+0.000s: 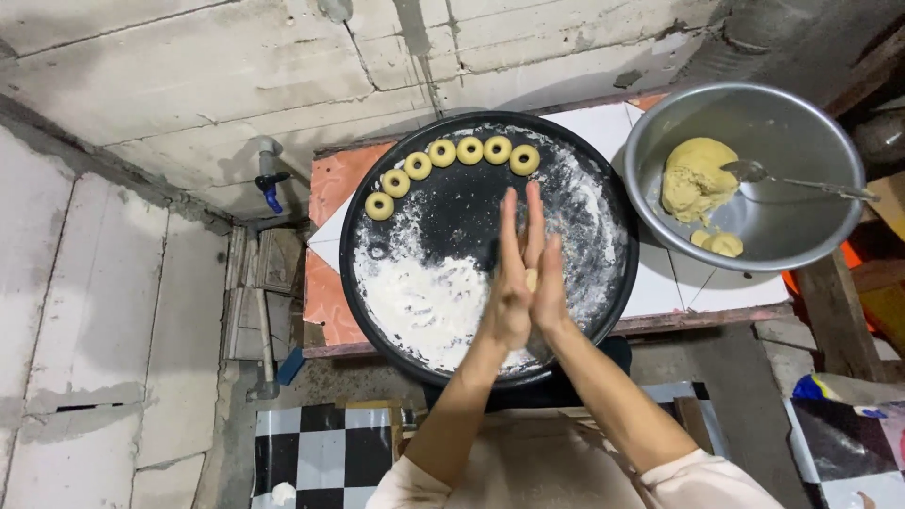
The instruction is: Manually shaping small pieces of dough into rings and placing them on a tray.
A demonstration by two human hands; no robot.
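Note:
My left hand (510, 273) and my right hand (549, 283) are pressed palm to palm above a round black tray (358, 240), with a small yellow piece of dough (532, 278) showing between them. The tray is dusted with white flour (424, 302), heaped at its near left. Several ring-shaped dough pieces (443, 153) lie in an arc along the tray's far rim. To the right stands a metal bowl (660, 123) holding a lump of yellow dough (696, 177), a smaller piece (724, 244) and a metal spoon (792, 181).
Tray and bowl rest on a low surface of orange and white tiles (332, 184). A concrete wall with a blue-handled tap (270, 184) rises behind. Black-and-white checkered floor (320, 452) lies below left, and wooden pieces (839, 302) stand to the right.

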